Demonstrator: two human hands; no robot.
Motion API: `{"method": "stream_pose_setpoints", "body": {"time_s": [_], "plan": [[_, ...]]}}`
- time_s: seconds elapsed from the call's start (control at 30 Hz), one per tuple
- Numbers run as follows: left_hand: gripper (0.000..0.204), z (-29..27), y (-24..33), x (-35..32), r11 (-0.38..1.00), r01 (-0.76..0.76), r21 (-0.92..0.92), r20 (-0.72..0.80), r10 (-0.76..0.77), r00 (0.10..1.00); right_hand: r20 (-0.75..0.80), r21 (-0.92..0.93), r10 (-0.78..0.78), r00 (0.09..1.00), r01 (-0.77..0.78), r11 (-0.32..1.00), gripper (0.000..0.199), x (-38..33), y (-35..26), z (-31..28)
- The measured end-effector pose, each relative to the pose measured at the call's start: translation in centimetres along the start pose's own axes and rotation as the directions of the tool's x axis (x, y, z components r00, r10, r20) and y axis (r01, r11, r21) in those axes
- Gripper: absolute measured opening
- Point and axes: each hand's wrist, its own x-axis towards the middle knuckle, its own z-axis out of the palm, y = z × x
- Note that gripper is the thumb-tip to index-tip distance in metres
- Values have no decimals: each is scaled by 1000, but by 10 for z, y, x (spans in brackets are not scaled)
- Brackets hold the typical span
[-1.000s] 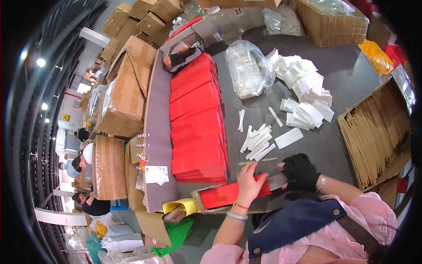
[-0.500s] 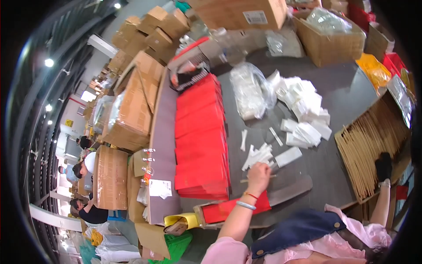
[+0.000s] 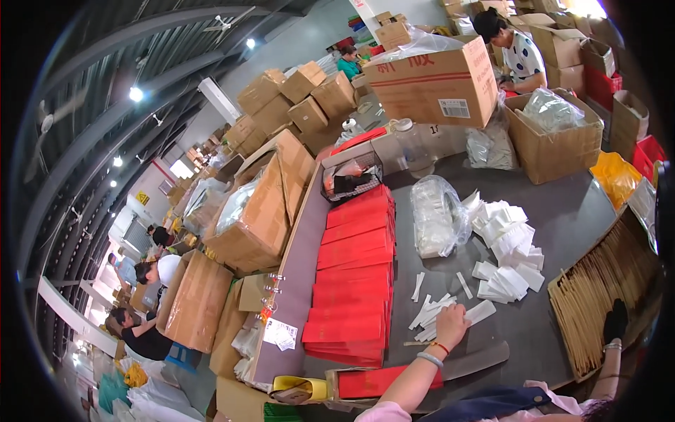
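Note:
My left hand (image 3: 452,324), bare and with bands on its wrist, is closed low over the dark table, beside a small spread of white paper strips (image 3: 430,316). One end of a thin tan stick (image 3: 415,343) pokes out from under its fist; the rest is hidden. A wider white strip (image 3: 482,311) lies against the fingertips. At the far right my right hand (image 3: 616,322), in a black glove, rests on a carton packed with thin tan sticks (image 3: 587,299); its fingers blend together. Left of the strips, red sleeves (image 3: 351,281) overlap in a long row.
Beyond the strips are a white paper heap (image 3: 508,239) and a clear plastic bag (image 3: 437,218). A wire basket (image 3: 351,177) and a bottle (image 3: 413,146) stand farther back. Near me lies a grey flat strip (image 3: 474,360) by a red sleeve (image 3: 387,381). Co-workers sit beyond.
The view has tilted up, so the table sits lower and farther right. My left hand stays by the white strips, and the stick's right end no longer shows. My gloved hand remains on the sticks.

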Motion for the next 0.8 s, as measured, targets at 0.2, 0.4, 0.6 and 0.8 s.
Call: {"method": "stream_pose_setpoints", "body": {"time_s": [0.2,0.4,0.6,0.8], "plan": [[26,-4,3,-18,988,71,-139,21,-69,997,-190,404,110,976,-25,914,27,4,4,1],[29,-61,13,-65,900,160,-405,264,-52,963,37,819,269,962,-184,544,32,13,-63,-62],[34,-77,31,-106,999,-31,-18,55,32,998,199,963,-393,898,-104,248,14,-2,-254,-130],[67,-90,13,-135,1000,15,19,88,-16,996,167,729,-757,631,438,526,19,-24,-275,-109]]}}
